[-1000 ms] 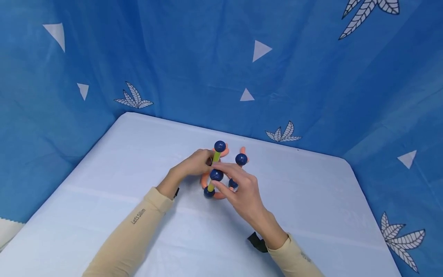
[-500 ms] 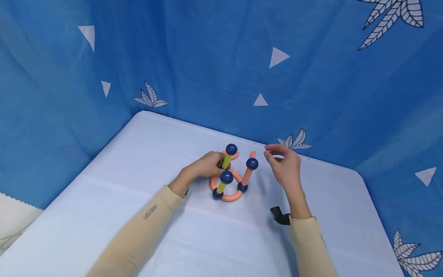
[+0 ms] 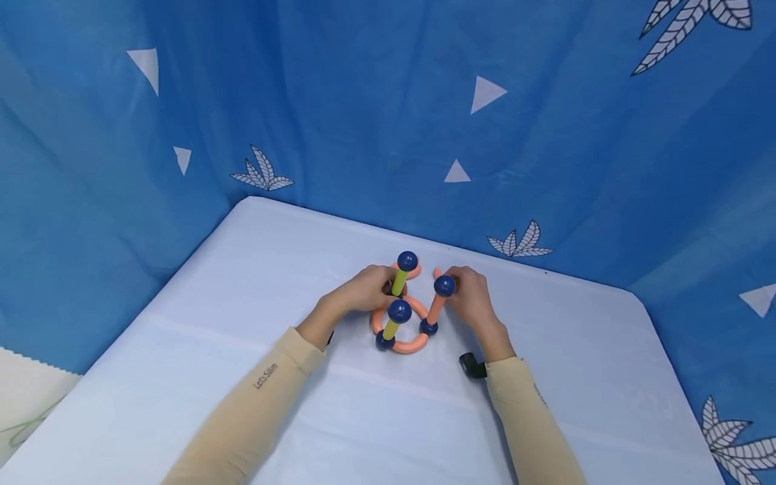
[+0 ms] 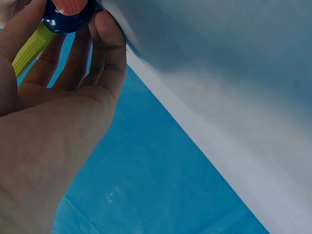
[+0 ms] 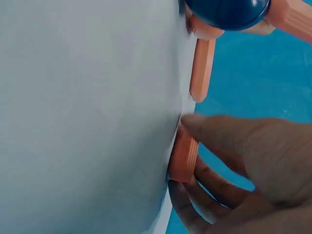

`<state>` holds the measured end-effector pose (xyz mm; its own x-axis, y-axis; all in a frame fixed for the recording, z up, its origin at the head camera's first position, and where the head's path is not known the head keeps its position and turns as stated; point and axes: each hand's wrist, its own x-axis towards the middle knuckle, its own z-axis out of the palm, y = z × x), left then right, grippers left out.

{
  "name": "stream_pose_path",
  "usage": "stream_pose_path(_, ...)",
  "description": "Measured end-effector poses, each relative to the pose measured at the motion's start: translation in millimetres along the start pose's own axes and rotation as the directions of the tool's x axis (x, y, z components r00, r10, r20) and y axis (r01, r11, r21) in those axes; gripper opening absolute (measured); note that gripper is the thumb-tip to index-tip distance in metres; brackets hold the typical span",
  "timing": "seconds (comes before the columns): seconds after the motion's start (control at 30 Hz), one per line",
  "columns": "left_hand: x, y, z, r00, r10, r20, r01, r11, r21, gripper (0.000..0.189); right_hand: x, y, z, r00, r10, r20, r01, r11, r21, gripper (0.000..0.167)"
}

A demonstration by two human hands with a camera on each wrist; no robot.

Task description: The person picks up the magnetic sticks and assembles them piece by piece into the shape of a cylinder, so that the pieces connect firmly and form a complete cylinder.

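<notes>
A ring of curved orange sticks (image 3: 411, 347) and blue balls lies on the white table. Three rods stand up from it, each topped by a blue ball: a yellow-green rod (image 3: 399, 281) at the back, another yellow-green rod (image 3: 391, 329) in front, and an orange rod (image 3: 436, 310) at the right. My left hand (image 3: 366, 288) grips the blue ball (image 4: 68, 22) at the foot of the back rod. Behind the orange rod, my right hand (image 3: 475, 296) pinches a loose orange stick (image 5: 184, 156) on the table between thumb and fingers; its fingertips are partly hidden in the head view.
Another curved orange piece (image 3: 414, 271) lies behind the back rod. The white table (image 3: 339, 417) ends at a blue patterned curtain (image 3: 364, 121) at the back and sides. A dark wrist-camera part (image 3: 471, 366) sits at my right wrist.
My right hand let go of the front rod's top ball, swung out right, then came in to the loose orange stick behind the ring. My left hand keeps its grip.
</notes>
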<state>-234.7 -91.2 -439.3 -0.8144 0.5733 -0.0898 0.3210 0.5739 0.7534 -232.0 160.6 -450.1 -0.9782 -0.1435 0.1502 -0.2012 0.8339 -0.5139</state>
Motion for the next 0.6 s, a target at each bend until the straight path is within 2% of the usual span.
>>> stream_pose_path(0.1,0.4,2.1,-1.5,1.0,0.002,0.002,-0.002,1.0,0.007,0.016,-1.0,-1,0,0.999,0.034,-0.041,-0.035,0.999,-0.021,0.018)
stream_pose_path(0.17,1.1,2.2,-1.7,1.0,0.001,0.002,-0.001,1.0,0.018,0.015,-0.9,-3,-2,0.997,0.062,-0.034,-0.062,0.998,0.006,0.02)
stream_pose_path(0.23,1.6,1.6,-1.7,1.0,-0.002,0.003,0.001,1.0,0.023,0.014,-0.5,-5,-9,0.995,0.099,-0.001,-0.098,0.989,0.11,0.023)
stream_pose_path(0.27,2.2,1.1,-1.5,1.0,-0.001,0.004,0.0,1.0,0.028,0.014,-0.3,-7,-13,0.992,0.125,0.028,-0.128,0.972,0.198,0.025)
stream_pose_path(0.3,2.9,0.5,-1.3,1.0,0.001,0.006,-0.001,1.0,0.031,0.014,0.1,-9,-18,0.986,0.157,0.059,-0.167,0.94,0.297,0.026)
stream_pose_path(0.33,3.4,0.2,-1.0,1.0,0.002,0.007,-0.002,0.999,0.033,0.013,0.3,-11,-23,0.977,0.188,0.097,-0.212,0.89,0.403,0.027)
stream_pose_path(0.37,3.6,-0.1,-0.8,1.0,0.004,0.008,-0.004,0.999,0.035,0.013,0.4,-14,-28,0.967,0.214,0.138,-0.254,0.824,0.507,0.028)
stream_pose_path(0.43,3.9,-0.2,-0.4,1.0,0.0,0.009,0.0,0.999,0.033,0.013,0.8,-19,-38,0.946,0.238,0.22,-0.324,0.667,0.671,0.03)
stream_pose_path(0.5,4.4,-0.4,0.1,1.0,-0.004,0.004,0.004,0.999,0.035,0.013,1.3,-22,-45,0.932,0.221,0.288,-0.363,0.535,0.763,0.03)
stream_pose_path(0.57,4.5,-0.4,0.4,1.0,-0.008,0.001,0.008,0.999,0.035,0.013,1.1,-24,-50,0.921,0.182,0.344,-0.39,0.43,0.814,0.027)
stream_pose_path(0.6,4.6,-0.7,0.7,1.0,-0.01,0.001,0.01,0.999,0.034,0.014,1.0,-24,-52,0.916,0.163,0.368,-0.402,0.389,0.829,0.026)
